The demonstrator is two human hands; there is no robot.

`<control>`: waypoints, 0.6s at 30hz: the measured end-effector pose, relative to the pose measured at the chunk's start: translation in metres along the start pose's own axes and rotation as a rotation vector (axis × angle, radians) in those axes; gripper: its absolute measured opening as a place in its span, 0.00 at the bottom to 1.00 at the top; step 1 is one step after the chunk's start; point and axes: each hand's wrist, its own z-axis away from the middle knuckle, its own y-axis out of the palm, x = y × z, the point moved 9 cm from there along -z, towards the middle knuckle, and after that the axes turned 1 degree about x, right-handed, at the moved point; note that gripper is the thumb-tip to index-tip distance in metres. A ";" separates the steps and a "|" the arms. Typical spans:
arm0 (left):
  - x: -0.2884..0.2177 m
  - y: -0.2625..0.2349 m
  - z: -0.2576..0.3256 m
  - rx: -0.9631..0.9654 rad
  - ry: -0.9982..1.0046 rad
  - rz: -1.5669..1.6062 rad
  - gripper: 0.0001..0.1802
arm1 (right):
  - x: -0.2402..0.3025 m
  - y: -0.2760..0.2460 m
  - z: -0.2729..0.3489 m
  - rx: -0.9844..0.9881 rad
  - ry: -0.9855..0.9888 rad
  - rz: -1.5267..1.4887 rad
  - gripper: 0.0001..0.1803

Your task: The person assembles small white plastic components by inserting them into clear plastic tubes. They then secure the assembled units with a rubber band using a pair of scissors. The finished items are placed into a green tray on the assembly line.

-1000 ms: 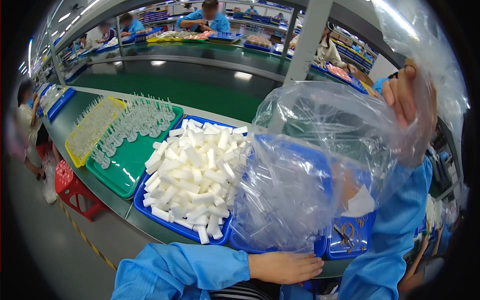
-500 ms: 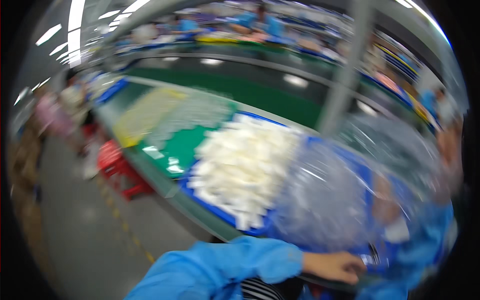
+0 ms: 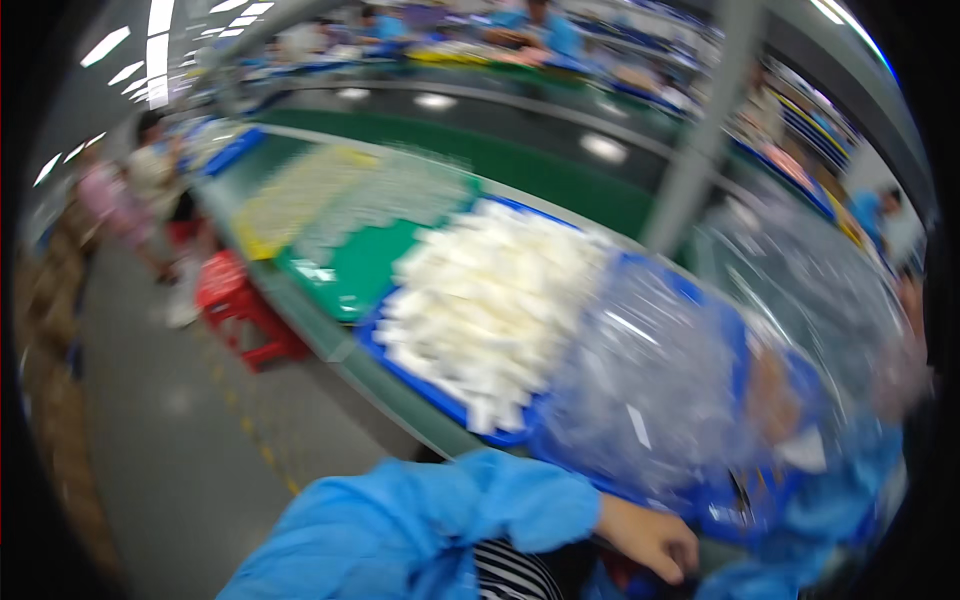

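Observation:
My left hand is over the near table edge, its fingers curled in toward the thumb; nothing shows between them. On the right, my right hand is smeared by motion and partly behind clear plastic, so its grip cannot be made out. A white piece lies against its wrist. Beside it, a large clear plastic bag covers much of a blue tray. Small dark-tipped tools, too blurred to name, lie between my two hands. To the left, a heap of white pieces fills another blue tray.
Farther left, a green mat bears clear small parts and a yellow-edged sheet. A grey post rises beyond the trays, near more clear plastic. A red stool stands beside the table; people work farther off.
The whole view has shifted slightly, with the table and trays sitting a little higher. My left hand has drawn slightly left and its fingers point more downward. My right hand stays by the plastic.

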 end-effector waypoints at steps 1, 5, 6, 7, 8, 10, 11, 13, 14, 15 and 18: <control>0.015 -0.008 0.004 -0.038 -0.023 -0.019 0.25 | -0.025 0.022 0.006 -0.001 0.217 -0.309 0.15; 0.007 -0.003 0.009 -0.060 -0.004 -0.187 0.24 | -0.063 0.046 0.026 -0.097 0.699 -1.399 0.17; 0.001 0.001 0.004 -0.037 0.028 -0.265 0.24 | -0.067 0.034 0.019 -0.068 0.604 -1.546 0.16; -0.003 0.005 0.002 -0.030 0.059 -0.322 0.24 | -0.072 0.034 0.018 -0.022 0.525 -1.698 0.15; -0.005 0.007 0.005 -0.047 0.081 -0.374 0.24 | -0.068 0.036 0.021 0.026 0.447 -1.872 0.15; -0.007 0.010 0.006 -0.041 0.044 -0.519 0.23 | -0.076 0.030 0.030 -0.056 0.494 -1.738 0.19; -0.006 0.012 0.009 -0.057 0.060 -0.533 0.22 | -0.076 0.028 0.033 -0.090 0.512 -1.670 0.21; -0.007 0.014 0.013 -0.083 0.078 -0.560 0.22 | -0.077 0.026 0.035 -0.091 0.512 -1.527 0.18; -0.007 0.015 0.015 -0.091 0.080 -0.571 0.22 | -0.076 0.024 0.032 -0.091 0.504 -1.457 0.17; -0.007 0.016 0.016 -0.099 0.083 -0.583 0.22 | -0.075 0.026 0.031 -0.084 0.542 -1.385 0.17; -0.003 0.016 0.014 -0.085 0.053 -0.507 0.23 | -0.072 0.030 0.020 -0.044 0.633 -1.157 0.18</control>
